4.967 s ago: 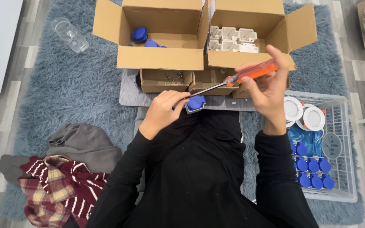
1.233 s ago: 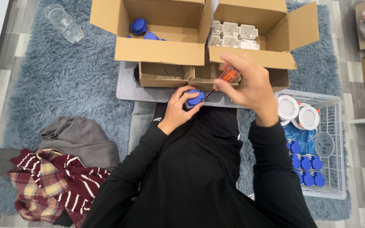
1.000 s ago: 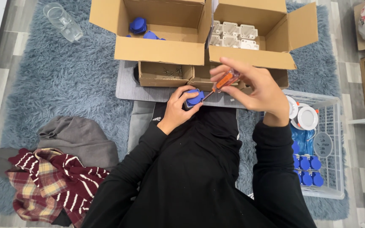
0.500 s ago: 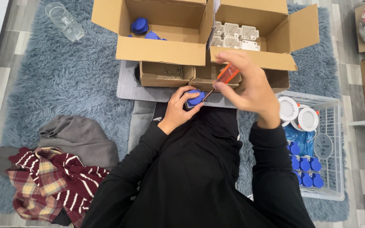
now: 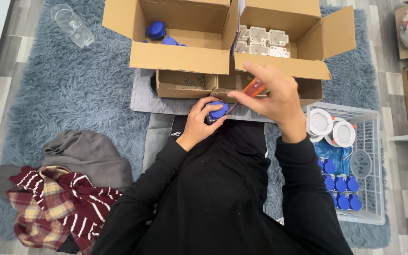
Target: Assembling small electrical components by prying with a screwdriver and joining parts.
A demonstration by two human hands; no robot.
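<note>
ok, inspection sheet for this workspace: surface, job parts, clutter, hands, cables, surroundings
Surface: grey board on a shaggy blue rug.
Job parts: small blue part; orange-handled screwdriver with its tip at the part.
Clutter: two open boxes, left box with blue parts, right box with white parts; small tray of screws; white basket with round white fittings and blue parts; clear bottle; grey and plaid clothes.
Hands: left hand grips the blue part; right hand grips the screwdriver.
Cables: nothing seen.
Surroundings: wood-look floor, more boxes at the right edge.
</note>
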